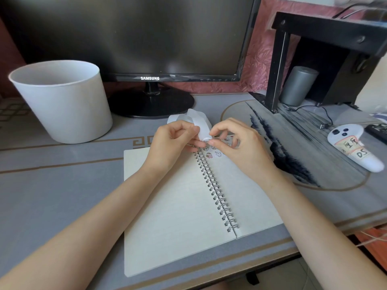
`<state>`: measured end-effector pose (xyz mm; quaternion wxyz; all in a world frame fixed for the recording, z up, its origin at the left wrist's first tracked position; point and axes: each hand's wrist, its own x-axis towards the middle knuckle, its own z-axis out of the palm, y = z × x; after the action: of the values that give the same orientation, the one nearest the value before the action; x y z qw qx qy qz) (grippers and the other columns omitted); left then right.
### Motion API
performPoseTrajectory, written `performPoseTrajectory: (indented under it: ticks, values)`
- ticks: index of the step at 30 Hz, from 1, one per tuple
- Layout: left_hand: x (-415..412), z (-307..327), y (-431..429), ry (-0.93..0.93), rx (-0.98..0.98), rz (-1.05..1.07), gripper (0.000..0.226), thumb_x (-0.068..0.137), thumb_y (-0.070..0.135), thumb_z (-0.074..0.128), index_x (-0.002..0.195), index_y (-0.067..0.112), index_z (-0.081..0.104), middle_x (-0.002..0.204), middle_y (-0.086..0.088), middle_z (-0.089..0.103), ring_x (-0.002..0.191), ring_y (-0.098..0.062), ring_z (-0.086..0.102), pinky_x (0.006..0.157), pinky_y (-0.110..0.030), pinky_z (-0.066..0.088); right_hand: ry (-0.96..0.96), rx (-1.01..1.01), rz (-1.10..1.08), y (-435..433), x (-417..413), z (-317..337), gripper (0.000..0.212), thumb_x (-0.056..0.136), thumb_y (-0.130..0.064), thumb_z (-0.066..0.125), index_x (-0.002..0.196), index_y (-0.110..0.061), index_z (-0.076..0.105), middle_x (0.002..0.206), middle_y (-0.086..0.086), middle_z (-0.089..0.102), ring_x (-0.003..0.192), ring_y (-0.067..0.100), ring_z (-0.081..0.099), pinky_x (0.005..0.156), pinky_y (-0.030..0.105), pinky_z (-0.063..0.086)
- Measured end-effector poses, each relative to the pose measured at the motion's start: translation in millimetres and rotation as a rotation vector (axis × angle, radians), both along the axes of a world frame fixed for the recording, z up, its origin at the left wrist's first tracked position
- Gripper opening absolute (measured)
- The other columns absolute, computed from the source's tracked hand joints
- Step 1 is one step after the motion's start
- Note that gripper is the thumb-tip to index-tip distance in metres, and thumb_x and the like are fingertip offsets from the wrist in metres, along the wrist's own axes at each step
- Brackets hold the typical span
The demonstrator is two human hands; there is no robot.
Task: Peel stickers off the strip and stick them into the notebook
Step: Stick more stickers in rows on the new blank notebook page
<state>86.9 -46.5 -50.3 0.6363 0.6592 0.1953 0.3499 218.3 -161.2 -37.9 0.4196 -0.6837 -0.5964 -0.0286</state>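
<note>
L hand (173, 141) and R hand (238, 147) meet over the top edge of the open notebook (178, 206), fingertips nearly touching. The sticker strip (196, 122) is btwn them: a whitish, translucent band that loops up and away behind the L hand's knuckles, then curls down to the gap btwn the two hands. L hand grips it w/ curled fingers, thumb pressed on the strip's near side. R hand's thumb and forefinger pinch the strip's lower end, where a small printed figure shows; can't tell if they hold the sticker alone or the backing too. R hand's other fingers are bent loosely above the page. Directly under the R fingers, several small cartoon stickers (217, 153) sit on the notebook's R page, near the top of the spiral binding (215, 189), which runs from below the hands back toward the person. Both forearms cross the pages. Beyond the L hand stands a white bucket (62, 101); straight past both hands, a dark monitor (136, 34). Out to the R hand's side lies a white controller (351, 151) w/ a taped label, and farther back a gray cylinder (298, 86) under a black shelf (326, 28).
</note>
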Motion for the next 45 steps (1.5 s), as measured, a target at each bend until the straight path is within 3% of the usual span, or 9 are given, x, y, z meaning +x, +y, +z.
performPoseTrajectory:
  ticks: [5,10,13,18,24,31,35,40,45]
  values:
    - [-1.4,2.4,-2.0,-0.014,0.012,-0.023,0.012,0.094,0.012,0.055,0.086,0.005,0.061,0.075,-0.009,0.065,0.073,-0.017,0.072,0.065,-0.027,0.057,0.057,0.030,-0.041,2.4,-3.7,0.0,0.005,0.080,-0.011,0.072,0.085,-0.013,0.072,0.071,-0.019,0.055,0.064,-0.004,0.051,0.063,0.007,0.034]
    - [-2.0,2.6,-2.6,-0.006,0.026,-0.054,0.014,0.095,0.014,0.054,0.090,0.006,0.064,0.085,-0.008,0.069,0.076,-0.016,0.072,0.066,-0.027,0.056,0.251,0.056,-0.014,2.0,-4.3,2.6,0.007,0.081,-0.009,0.071,0.083,-0.016,0.071,0.075,-0.015,0.061,0.065,-0.002,0.051,0.060,0.011,0.037]
    - [-1.7,0.4,-2.1,0.027,0.058,-0.080,0.011,0.093,0.013,0.058,0.089,0.008,0.066,0.081,0.000,0.073,0.079,-0.015,0.072,0.069,-0.025,0.057,0.295,0.078,-0.002,2.4,-5.6,3.1,0.011,0.083,-0.008,0.069,0.085,-0.019,0.070,0.077,-0.014,0.065,0.066,-0.001,0.053,0.059,0.021,0.043]
    - [-1.2,-0.6,-1.1,0.015,0.058,-0.079,0.011,0.092,0.012,0.059,0.087,0.006,0.068,0.080,-0.001,0.074,0.079,-0.016,0.071,0.069,-0.024,0.057,0.288,0.065,-0.022,3.3,-7.7,2.3,0.012,0.083,-0.009,0.069,0.085,-0.021,0.070,0.076,-0.016,0.064,0.068,0.000,0.055,0.067,0.033,0.046]
    - [-1.4,-1.6,-1.3,0.006,0.060,-0.074,0.011,0.092,0.009,0.059,0.090,0.005,0.069,0.084,-0.007,0.074,0.079,-0.017,0.071,0.070,-0.024,0.057,0.335,0.048,-0.010,4.3,-9.5,2.1,0.012,0.080,-0.011,0.073,0.083,-0.022,0.070,0.068,-0.020,0.064,0.068,-0.001,0.057,0.069,0.027,0.048]
    - [-0.9,-1.6,-1.4,0.012,0.073,-0.071,0.011,0.091,0.008,0.060,0.089,0.003,0.069,0.084,-0.008,0.073,0.077,-0.016,0.071,0.069,-0.023,0.056,0.345,0.040,-0.027,5.4,-9.0,1.8,0.009,0.080,-0.010,0.073,0.082,-0.018,0.069,0.074,-0.011,0.066,0.074,0.015,0.062,0.072,0.030,0.051]
    - [-0.4,-2.1,-1.6,0.026,0.068,-0.061,0.011,0.091,0.007,0.060,0.085,0.005,0.069,0.074,-0.003,0.073,0.073,-0.014,0.071,0.069,-0.023,0.056,0.227,0.015,-0.060,4.8,-6.9,0.7,0.005,0.080,-0.013,0.072,0.081,-0.016,0.068,0.071,-0.013,0.060,0.062,0.000,0.051,0.061,0.010,0.036]
    - [0.3,-3.4,-0.6,0.040,0.059,-0.031,0.013,0.091,0.010,0.060,0.085,0.003,0.069,0.076,-0.009,0.072,0.074,-0.016,0.071,0.069,-0.024,0.056,-0.038,0.041,-0.059,4.4,-2.8,-2.2,0.004,0.080,-0.023,0.070,0.080,-0.022,0.066,0.086,-0.008,0.059,0.084,0.014,0.049,0.076,0.023,0.039]
    - [0.9,-2.8,-0.8,0.028,0.032,-0.007,0.013,0.093,0.009,0.057,0.086,0.003,0.067,0.077,-0.010,0.071,0.075,-0.017,0.071,0.068,-0.022,0.056,-0.135,0.069,-0.037,0.4,-5.7,1.7,0.004,0.082,-0.020,0.069,0.083,-0.016,0.068,0.090,-0.006,0.056,0.090,0.013,0.046,0.084,0.017,0.035]
